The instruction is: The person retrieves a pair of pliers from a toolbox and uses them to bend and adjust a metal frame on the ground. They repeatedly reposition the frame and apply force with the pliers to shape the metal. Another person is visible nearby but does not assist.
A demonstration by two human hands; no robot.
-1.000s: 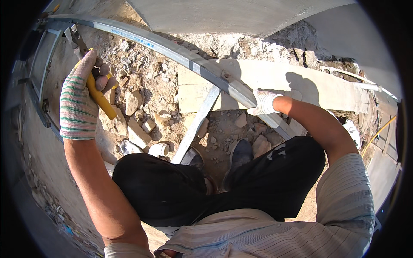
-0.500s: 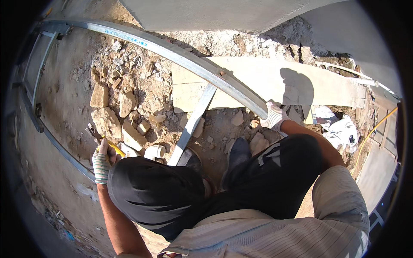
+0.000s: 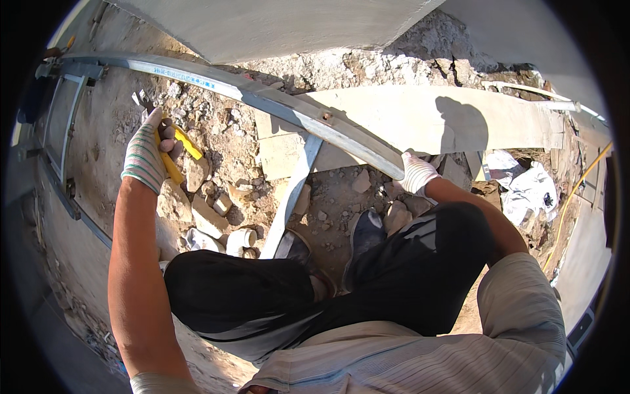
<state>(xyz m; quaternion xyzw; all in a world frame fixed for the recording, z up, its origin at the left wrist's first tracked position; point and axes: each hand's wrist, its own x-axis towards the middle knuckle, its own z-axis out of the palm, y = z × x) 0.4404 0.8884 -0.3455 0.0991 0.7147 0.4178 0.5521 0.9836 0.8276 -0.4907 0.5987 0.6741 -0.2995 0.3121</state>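
My left hand point(image 3: 144, 156), in a striped white glove, is closed round yellow-handled pliers point(image 3: 189, 144). Their metal jaws point up and away, over the rubble short of a long grey metal channel point(image 3: 279, 105). My right hand point(image 3: 417, 175), gloved too, grips the near right end of this channel, which runs off to the far left. A second metal strip point(image 3: 295, 189) meets the channel from below near its middle and slopes down to my left shoe. The inside of each glove is partly hidden.
A pale board point(image 3: 387, 118) lies behind the channel. Broken stones point(image 3: 210, 215) and a white pipe elbow point(image 3: 240, 241) are by my left knee. White sacking point(image 3: 530, 190) and a yellow hose point(image 3: 576, 192) are at right. Another person's hand point(image 3: 51, 52) shows at the far left.
My left hand has moved forward and up from beside my knee, carrying the pliers toward the channel. My right hand keeps its grip on the channel end. A person's hand has appeared at far left.
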